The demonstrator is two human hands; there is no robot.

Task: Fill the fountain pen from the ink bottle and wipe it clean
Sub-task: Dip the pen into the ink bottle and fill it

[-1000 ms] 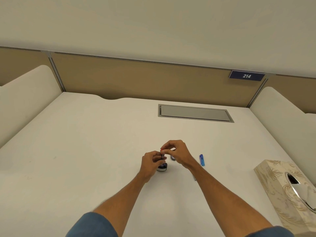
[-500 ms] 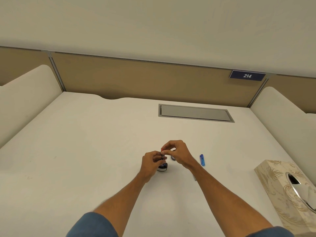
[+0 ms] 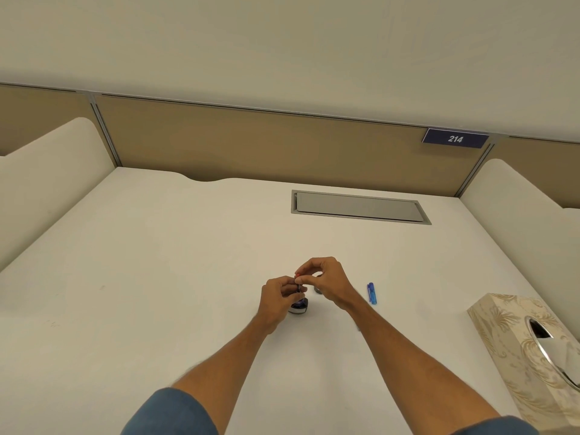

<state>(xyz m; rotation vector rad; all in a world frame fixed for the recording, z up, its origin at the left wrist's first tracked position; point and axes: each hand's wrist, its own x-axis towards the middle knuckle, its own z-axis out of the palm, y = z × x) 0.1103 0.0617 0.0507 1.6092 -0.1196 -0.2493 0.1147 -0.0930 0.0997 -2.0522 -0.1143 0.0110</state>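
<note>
Head view: left hand (image 3: 277, 295), right hand (image 3: 326, 282) together, pinching fountain pen (image 3: 298, 285) above ink bottle (image 3: 298, 307); blue cap (image 3: 372, 293) at three o'clock.

Both hands meet over the ink bottle (image 3: 299, 307) on the white bench (image 3: 157, 277). Left hand (image 3: 277, 296) and right hand (image 3: 326, 279) pinch a small pen part (image 3: 298, 285) above its mouth. Blue cap (image 3: 372, 293) lies right; tissue box (image 3: 518, 356) at far right.
</note>
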